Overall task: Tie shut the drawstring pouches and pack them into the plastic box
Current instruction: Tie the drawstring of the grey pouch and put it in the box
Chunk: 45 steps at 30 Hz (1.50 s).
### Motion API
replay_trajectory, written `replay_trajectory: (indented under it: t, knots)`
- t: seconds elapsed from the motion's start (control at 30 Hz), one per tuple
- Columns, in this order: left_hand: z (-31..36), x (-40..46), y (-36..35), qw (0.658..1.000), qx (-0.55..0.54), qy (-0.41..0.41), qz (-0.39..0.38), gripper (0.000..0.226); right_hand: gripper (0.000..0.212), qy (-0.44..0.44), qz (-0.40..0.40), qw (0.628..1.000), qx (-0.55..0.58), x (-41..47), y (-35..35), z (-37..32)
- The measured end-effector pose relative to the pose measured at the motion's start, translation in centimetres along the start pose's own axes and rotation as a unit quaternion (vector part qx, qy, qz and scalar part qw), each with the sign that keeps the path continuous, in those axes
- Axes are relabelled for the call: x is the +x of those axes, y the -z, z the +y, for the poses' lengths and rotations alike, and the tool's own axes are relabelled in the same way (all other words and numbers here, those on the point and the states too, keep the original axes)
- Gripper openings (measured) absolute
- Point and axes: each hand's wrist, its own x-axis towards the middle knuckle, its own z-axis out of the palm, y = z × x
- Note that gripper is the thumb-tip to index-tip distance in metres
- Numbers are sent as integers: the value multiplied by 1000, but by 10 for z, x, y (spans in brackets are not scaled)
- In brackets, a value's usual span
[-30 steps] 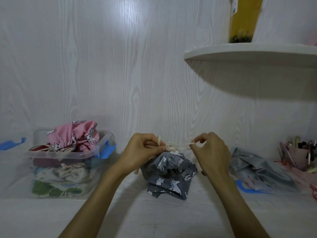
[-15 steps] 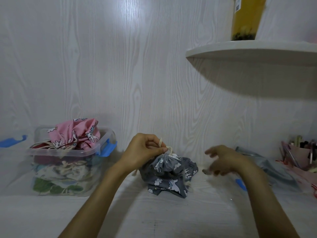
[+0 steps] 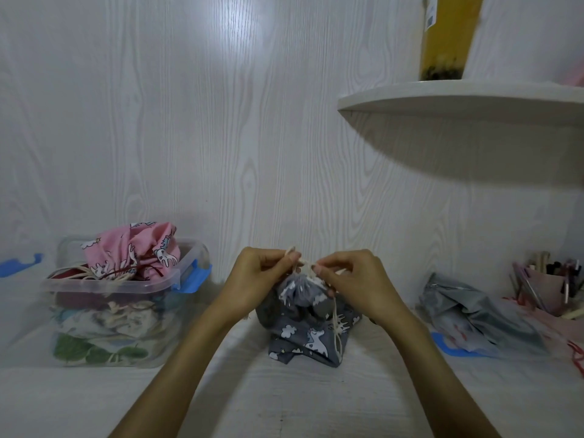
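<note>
presently: box nearly full, one pouch in tying

my left hand point(image 3: 257, 279) and right hand point(image 3: 354, 281) each pinch the cream cord point(image 3: 335, 314) at the gathered neck of the grey pouch point(image 3: 308, 333) on the table point(image 3: 284, 399); knot judged unfinished. plastic box point(image 3: 123, 308), left, holds several pouches, pink pouch point(image 3: 136, 251) topmost. remaining: finish the knot, pack it.

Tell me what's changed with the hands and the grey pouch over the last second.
The right hand let go of the cream drawstring, swung out to the right, then came back and pinches it again at the neck of the grey pouch. The left hand kept its grip at the neck throughout. The pouch stayed on the table, and the plastic box with the pink pouch on top did not move.
</note>
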Motion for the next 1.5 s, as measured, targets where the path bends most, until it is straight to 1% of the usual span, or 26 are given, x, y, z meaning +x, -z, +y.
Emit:
replay_trajectory:
  t: [0.03, 0.07, 0.13, 0.2, 0.23, 0.3, 0.37, 0.47, 0.53, 0.67, 0.73, 0.8, 0.93, 1.0, 1.03, 1.1, 1.13, 1.2, 1.23, 1.27, 1.3, 1.37, 1.5]
  knots:
    - [2, 0, -1, 1000, 13, -5, 2, 23, 9, 20, 29, 999, 12, 1, -1, -2]
    - [3, 0, -3, 1000, 24, -6, 8, 26, 9, 31, 40, 998, 27, 1, -2, -4]
    - [6, 0, -5, 999, 33, 1, 20, 29, 15, 24, 31, 998, 52, 1, -5, -5]
    - [6, 0, -6, 998, 46, 11, 34, 30, 17, 13, 30, 999, 30, 2, -3, -3]
    - [6, 0, -4, 997, 60, 17, 53, 30, 18, 12, 42, 999, 9, 2, 1, -1]
    - [3, 3, 2, 992, 57, 36, 105, 21, 19, 4, 57, 998, 1, 2, 13, 2]
    - [1, 6, 8, 989, 42, 65, 127, 13, 19, -22, 38, 999, 11, 1, 25, 6]
    - [-2, 5, 8, 986, 65, 92, 123, 14, 18, -76, -29, 997, 14, -2, 28, 8]
    - [-2, 1, 7, 983, 69, 92, 144, 14, 19, -84, -74, 993, 21, -3, 24, 4]
    - [0, -1, 1, 982, -12, 85, 167, 17, 20, -78, -100, 988, 87, -4, 22, -10]
    - [5, 0, -4, 982, -70, 91, 147, 20, 20, -77, -113, 988, 76, -5, 21, -13]
    - [9, 3, -4, 976, -137, 121, 115, 23, 20, -92, -127, 986, 60, -6, 21, -12]
    - [12, 7, 3, 943, -281, 172, 54, 24, 19, -136, -160, 977, 38, -7, 20, -9]
    - [12, 7, 3, 932, -316, 176, 38, 25, 19, -140, -171, 974, 44, -7, 18, -10]
    - [13, 8, 4, 933, -316, 171, 33, 26, 19, -138, -175, 974, 45, -7, 17, -10]
    - [14, 11, 5, 945, -284, 160, 12, 28, 18, -137, -189, 972, 35, -8, 17, -11]
    - [15, 10, 7, 957, -247, 155, -13, 29, 19, -138, -202, 969, 23, -8, 18, -11]
    - [16, 8, 11, 979, -115, 144, -87, 28, 22, -144, -231, 962, -1, -9, 23, -11]
    - [16, 7, 12, 982, -38, 136, -124, 27, 24, -148, -240, 959, -7, -9, 27, -11]
    - [15, 4, 13, 979, 22, 130, -156, 26, 27, -152, -241, 959, -7, -9, 31, -10]
    - [14, 3, 12, 973, 55, 131, -182, 26, 31, -154, -232, 960, -3, -8, 35, -10]
    - [9, 0, 8, 958, 87, 143, -234, 24, 38, -149, -201, 968, 15, -7, 41, -10]
    - [5, -6, -11, 916, 156, 162, -333, 28, 41, -131, -151, 978, 57, -4, 40, -13]
